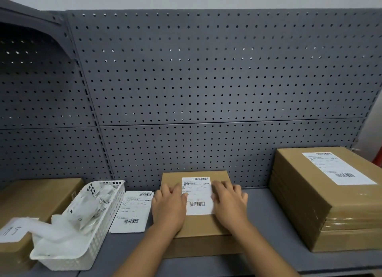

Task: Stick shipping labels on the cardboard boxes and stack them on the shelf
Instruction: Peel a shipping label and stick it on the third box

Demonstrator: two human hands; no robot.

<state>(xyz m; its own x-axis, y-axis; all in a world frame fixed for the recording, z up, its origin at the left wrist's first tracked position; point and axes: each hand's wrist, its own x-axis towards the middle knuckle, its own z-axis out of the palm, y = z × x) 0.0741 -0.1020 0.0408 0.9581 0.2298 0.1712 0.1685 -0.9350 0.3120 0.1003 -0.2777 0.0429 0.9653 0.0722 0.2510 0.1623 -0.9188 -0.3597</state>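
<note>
A flat cardboard box (198, 225) lies on the grey shelf (264, 210) in front of me. A white shipping label (198, 196) with barcodes lies on its top. My left hand (168, 208) rests flat on the box at the label's left edge, fingers spread, thumb on the paper. My right hand (229, 204) presses flat at the label's right edge. To the right stands a stack of labelled cardboard boxes (326, 198). Loose shipping labels (132, 211) lie on the shelf left of the box.
A white plastic basket (99, 231) holding crumpled label backing paper sits at the left. Behind it lies another cardboard box (35, 196), and one with a handwritten paper (12, 231) on it is at the far left. A grey pegboard wall (206, 80) backs the shelf.
</note>
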